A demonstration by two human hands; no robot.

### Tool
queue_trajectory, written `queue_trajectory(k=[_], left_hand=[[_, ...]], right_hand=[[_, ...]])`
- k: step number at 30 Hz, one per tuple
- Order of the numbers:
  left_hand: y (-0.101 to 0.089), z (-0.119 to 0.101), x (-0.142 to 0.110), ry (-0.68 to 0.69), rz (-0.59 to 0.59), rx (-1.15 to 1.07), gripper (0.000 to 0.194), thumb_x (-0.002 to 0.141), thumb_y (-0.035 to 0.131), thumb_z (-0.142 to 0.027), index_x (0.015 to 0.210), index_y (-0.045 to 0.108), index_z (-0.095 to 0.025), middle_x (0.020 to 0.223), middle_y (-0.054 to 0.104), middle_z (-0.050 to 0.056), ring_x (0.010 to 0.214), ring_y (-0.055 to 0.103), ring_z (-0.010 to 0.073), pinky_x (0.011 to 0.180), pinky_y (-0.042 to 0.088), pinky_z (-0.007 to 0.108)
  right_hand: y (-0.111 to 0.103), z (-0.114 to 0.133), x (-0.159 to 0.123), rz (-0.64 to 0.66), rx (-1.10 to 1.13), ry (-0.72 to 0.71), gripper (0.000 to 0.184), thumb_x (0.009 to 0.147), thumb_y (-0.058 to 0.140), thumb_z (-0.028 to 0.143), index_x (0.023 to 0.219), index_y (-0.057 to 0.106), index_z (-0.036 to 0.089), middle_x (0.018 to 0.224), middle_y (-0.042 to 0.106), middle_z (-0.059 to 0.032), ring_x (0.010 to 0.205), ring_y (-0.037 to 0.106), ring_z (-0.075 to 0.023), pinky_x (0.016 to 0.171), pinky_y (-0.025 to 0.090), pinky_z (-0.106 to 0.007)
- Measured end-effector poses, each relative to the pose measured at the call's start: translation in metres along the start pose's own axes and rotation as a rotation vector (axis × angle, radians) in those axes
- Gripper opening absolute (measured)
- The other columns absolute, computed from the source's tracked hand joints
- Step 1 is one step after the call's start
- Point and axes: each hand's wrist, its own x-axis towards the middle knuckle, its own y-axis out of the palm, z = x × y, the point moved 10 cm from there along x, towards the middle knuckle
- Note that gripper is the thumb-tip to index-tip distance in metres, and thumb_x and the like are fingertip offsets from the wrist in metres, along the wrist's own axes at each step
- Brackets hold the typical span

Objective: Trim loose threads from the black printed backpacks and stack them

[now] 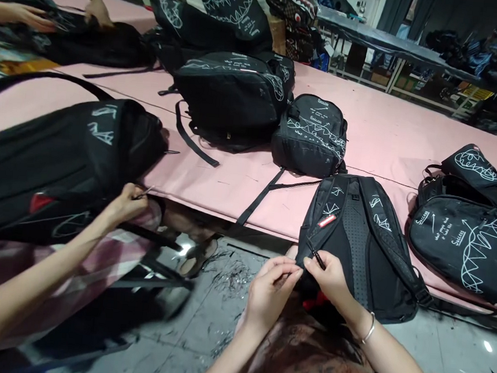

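The location is a bag workshop. Indicators: multiple black backpacks (360, 260) with similar white print along a long pink counter (393, 121), dark thread-like scraps (237, 278) on the tiled floor (208, 325), and goods (473, 52) piled on a rear counter (377, 40).

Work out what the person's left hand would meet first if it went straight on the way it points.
Probably the bare right hand, which lies just ahead of the bare left hand; depth is unclear. Beyond appears a black fabric backpack with white-scribbled straps.

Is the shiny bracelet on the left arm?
No, the silver bracelet is on the right arm, near the right hand holding the black tool.
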Motion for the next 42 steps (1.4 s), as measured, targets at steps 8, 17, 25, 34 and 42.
queue_trajectory(k=[8,17,25,34,42], left_hand=[[0.0,0.002,0.003,0.023,-0.05,0.022,0.015,0.08,0.052,-0.024,0.068,0.059,-0.019,0.079,0.059,0.004,0.079,0.056,0.0163,0.071,0.047,0.029],[-0.002,-0.008,0.001,0.033,-0.073,0.006,0.016,0.081,0.05,-0.025,0.066,0.056,-0.02,0.078,0.058,0.004,0.079,0.054,0.0177,0.073,0.045,0.031],[-0.005,0.005,-0.003,-0.105,-0.149,-0.126,0.018,0.078,0.053,-0.03,0.064,0.058,-0.019,0.078,0.058,0.004,0.08,0.055,0.0179,0.077,0.045,0.032],[0.007,0.041,-0.023,-0.52,-0.088,-0.638,0.045,0.062,0.073,-0.038,0.099,0.058,-0.016,0.11,0.061,0.012,0.079,0.065,0.0196,0.071,0.051,0.031],[0.0,0.047,-0.017,-0.375,-0.118,-0.383,0.02,0.07,0.064,-0.036,0.067,0.064,-0.016,0.091,0.064,0.009,0.093,0.059,0.0231,0.083,0.047,0.037]], right_hand=[[-0.027,0.029,-0.023,0.0,-0.233,-0.12,0.021,0.088,0.039,0.036,0.092,0.052,0.019,0.068,0.05,0.0041,0.061,0.046,-0.0109,0.058,0.034,-0.021],[-0.019,0.058,-0.047,0.154,-0.83,-0.321,0.016,0.085,0.049,0.033,0.081,0.058,0.02,0.063,0.059,0.0006,0.053,0.05,-0.0111,0.05,0.025,-0.022],[-0.008,0.058,-0.048,0.194,-1.01,-0.393,0.024,0.089,0.042,0.031,0.073,0.055,0.019,0.064,0.062,-0.0014,0.056,0.054,-0.0113,0.05,0.022,-0.024],[-0.018,0.054,-0.044,0.115,-0.817,-0.356,0.014,0.086,0.048,0.031,0.082,0.057,0.02,0.068,0.064,-0.0008,0.057,0.056,-0.0113,0.052,0.028,-0.021],[-0.011,0.057,-0.042,0.179,-0.88,-0.385,0.014,0.086,0.048,0.032,0.084,0.056,0.02,0.067,0.063,0.0001,0.056,0.056,-0.0116,0.052,0.026,-0.022]])
